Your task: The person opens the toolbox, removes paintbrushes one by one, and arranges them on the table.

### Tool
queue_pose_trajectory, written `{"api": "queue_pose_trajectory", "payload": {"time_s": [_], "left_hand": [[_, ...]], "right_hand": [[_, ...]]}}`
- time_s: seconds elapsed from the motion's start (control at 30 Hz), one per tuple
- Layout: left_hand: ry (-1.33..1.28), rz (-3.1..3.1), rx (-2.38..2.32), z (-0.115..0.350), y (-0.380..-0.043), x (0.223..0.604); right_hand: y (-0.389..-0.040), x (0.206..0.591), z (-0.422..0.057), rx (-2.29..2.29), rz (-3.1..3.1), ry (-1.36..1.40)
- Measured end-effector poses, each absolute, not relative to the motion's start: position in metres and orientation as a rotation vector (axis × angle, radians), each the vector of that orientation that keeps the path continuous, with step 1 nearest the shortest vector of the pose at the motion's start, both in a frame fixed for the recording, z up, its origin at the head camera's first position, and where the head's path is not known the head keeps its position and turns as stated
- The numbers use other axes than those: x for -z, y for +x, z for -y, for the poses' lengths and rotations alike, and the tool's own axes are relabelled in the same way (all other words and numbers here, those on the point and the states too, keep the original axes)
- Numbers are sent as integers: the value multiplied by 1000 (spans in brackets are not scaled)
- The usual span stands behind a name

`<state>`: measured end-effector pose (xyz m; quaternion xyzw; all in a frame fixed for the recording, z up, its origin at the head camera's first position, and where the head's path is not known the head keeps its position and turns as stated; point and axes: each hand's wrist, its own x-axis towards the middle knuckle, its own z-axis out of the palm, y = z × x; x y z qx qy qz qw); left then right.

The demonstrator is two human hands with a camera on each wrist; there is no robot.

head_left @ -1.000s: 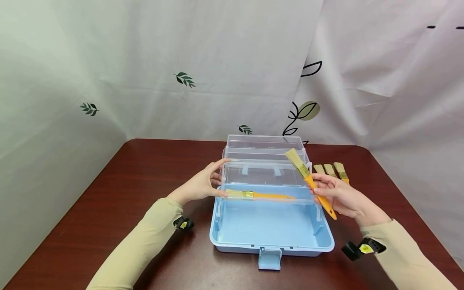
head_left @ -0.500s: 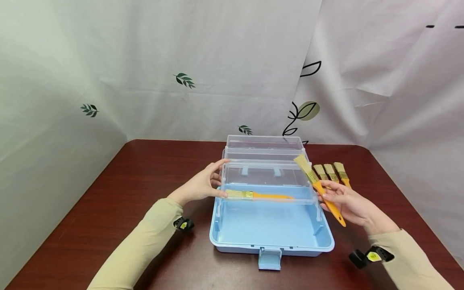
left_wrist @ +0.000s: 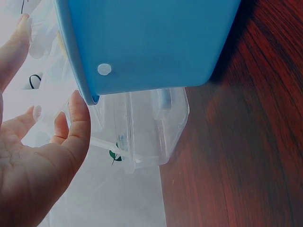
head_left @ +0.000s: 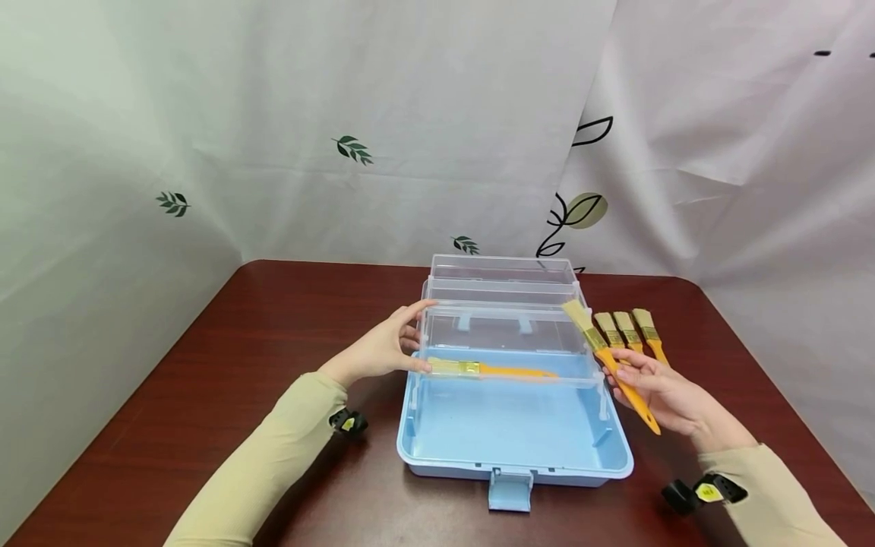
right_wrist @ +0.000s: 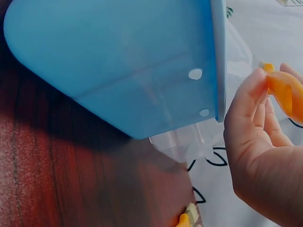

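A paintbrush (head_left: 620, 380) with a yellow handle and pale bristles is held by my right hand (head_left: 666, 395), pinched between thumb and fingers. It tilts at the right end of the clear plastic tray, bristles pointing up and left. My left hand (head_left: 379, 346) grips the left end of the clear tray (head_left: 506, 334), thumb at its front corner and index finger farther back. Another paintbrush (head_left: 506, 371) lies lengthwise in the tray's front part. Beneath the raised trays is the light blue toolbox (head_left: 506, 433), its front latch (head_left: 510, 492) hanging down.
Three more paintbrushes (head_left: 627, 330) lie on the dark red-brown table (head_left: 287, 327) to the right of the toolbox. Further clear tiers (head_left: 503, 267) rise behind the front tray. A white patterned cloth (head_left: 410, 114) hangs behind the table.
My right hand has moved right and slightly nearer with the paintbrush, away from over the tray toward its right end. The left hand stays at the tray's left end.
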<state>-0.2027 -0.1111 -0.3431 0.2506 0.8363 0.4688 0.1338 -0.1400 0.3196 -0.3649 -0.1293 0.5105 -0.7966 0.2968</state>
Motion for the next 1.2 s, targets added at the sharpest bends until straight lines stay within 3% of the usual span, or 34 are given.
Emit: {"api": "queue_pose_trajectory", "payload": {"time_s": [0.87, 1.2], "left_hand": [[711, -2442, -1315, 111, -201, 341], [721, -2434, -1329, 111, -203, 341]], "right_hand": [[-140, 357, -334, 2147, -1246, -373], [-150, 365, -362, 2215, -1272, -355]]}}
